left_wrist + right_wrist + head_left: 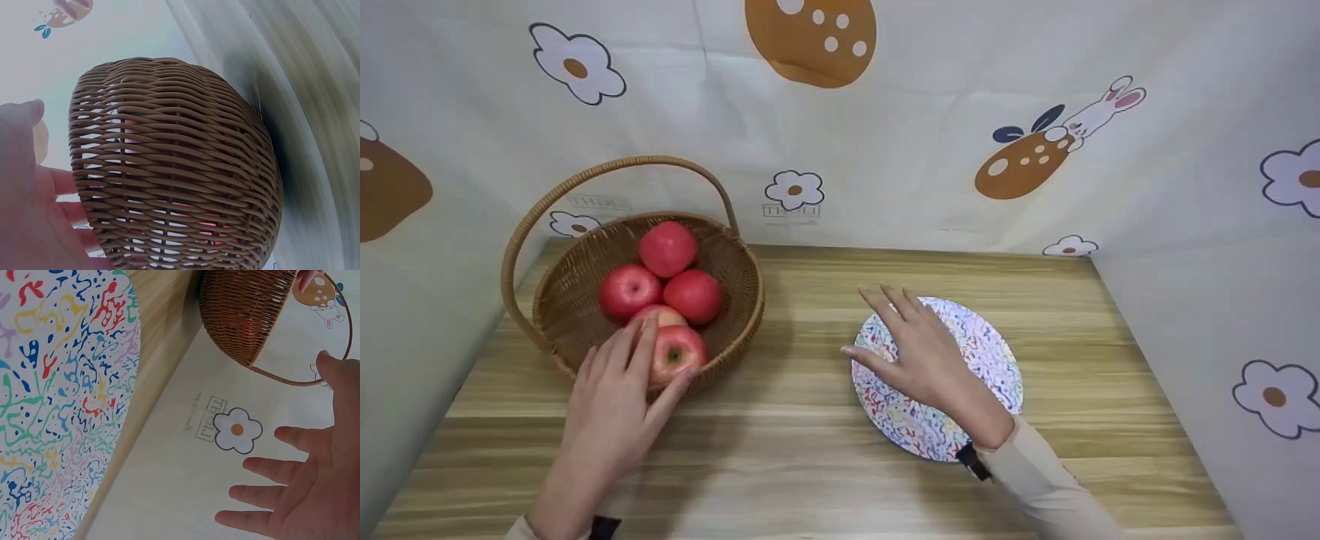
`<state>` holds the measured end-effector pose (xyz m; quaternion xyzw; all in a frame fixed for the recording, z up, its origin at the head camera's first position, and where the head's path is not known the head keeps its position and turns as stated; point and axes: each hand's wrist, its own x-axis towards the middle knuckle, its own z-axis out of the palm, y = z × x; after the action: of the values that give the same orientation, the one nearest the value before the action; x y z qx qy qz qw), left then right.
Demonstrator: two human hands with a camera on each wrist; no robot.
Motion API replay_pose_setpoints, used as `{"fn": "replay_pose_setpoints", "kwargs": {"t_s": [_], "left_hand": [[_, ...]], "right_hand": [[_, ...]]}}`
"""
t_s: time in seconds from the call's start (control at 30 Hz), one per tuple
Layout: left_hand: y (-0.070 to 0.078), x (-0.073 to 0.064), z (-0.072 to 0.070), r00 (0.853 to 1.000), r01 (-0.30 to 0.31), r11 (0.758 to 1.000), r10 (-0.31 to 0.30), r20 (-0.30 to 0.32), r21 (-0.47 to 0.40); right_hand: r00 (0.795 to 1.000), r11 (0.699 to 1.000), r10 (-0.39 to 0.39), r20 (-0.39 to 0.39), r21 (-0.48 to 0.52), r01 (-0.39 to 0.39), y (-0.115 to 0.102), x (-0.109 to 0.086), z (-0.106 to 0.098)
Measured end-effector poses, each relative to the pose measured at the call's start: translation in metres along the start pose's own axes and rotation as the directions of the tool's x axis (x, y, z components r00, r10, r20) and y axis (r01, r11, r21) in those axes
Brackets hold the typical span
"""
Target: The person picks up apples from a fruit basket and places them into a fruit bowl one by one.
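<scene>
My left hand (611, 397) reaches over the near rim of a brown wicker basket (742, 322). Its fingers lie beside a red-and-yellow apple (676, 354) at the front, the thumb at the apple's lower right. In the left wrist view the fingertips pass behind the basket's woven wall (174, 152); contact with the apple cannot be made out. Several other red apples (669, 249) fill the basket's middle. Fingers spread and holding nothing, my right hand (926, 360) is above a flat round disc (990, 367) patterned with multicoloured squiggles. The right wrist view shows its palm (315, 495).
The basket's tall arched handle (514, 247) rises at its left and back. A wood-grain tabletop (810, 322) lies under everything. Pale cloth walls (885, 150) with printed flowers and rabbits enclose the table at the back and both sides.
</scene>
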<state>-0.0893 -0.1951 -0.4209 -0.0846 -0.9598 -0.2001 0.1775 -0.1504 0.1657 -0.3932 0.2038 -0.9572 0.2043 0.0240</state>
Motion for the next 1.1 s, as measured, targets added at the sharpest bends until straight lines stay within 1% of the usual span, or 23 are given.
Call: {"fn": "replay_pose_setpoints", "kwargs": {"t_s": [0.1, 0.33, 0.5, 0.6, 0.8, 1.1], "left_hand": [[-0.002, -0.003, 0.0, 1.0, 0.004, 1.0, -0.004, -0.025, -0.013], [-0.006, -0.01, 0.0, 0.994, -0.022, 0.999, 0.017, -0.108, -0.049], [-0.005, -0.012, -0.004, 0.995, 0.018, 0.997, -0.025, -0.1, -0.076], [-0.005, -0.013, -0.006, 0.994, 0.029, 0.996, -0.037, -0.099, -0.08], [-0.007, -0.016, -0.007, 0.99, 0.028, 0.995, -0.041, -0.137, -0.098], [-0.009, -0.023, -0.007, 0.977, 0.056, 0.985, -0.088, -0.195, -0.164]], "right_hand": [[1.0, 1.0, -0.022, -0.006, 0.007, 0.022, -0.004, 0.003, 0.002], [0.998, 0.998, -0.058, -0.014, 0.013, 0.058, -0.012, 0.008, 0.008], [0.998, 0.998, -0.065, -0.01, 0.022, 0.065, -0.018, 0.011, 0.01], [0.998, 0.997, -0.07, -0.004, 0.028, 0.07, -0.021, 0.013, 0.011], [0.996, 0.995, -0.086, -0.001, 0.041, 0.086, -0.027, 0.016, 0.015], [0.993, 0.991, -0.114, -0.009, 0.067, 0.114, -0.036, 0.02, 0.019]]}}
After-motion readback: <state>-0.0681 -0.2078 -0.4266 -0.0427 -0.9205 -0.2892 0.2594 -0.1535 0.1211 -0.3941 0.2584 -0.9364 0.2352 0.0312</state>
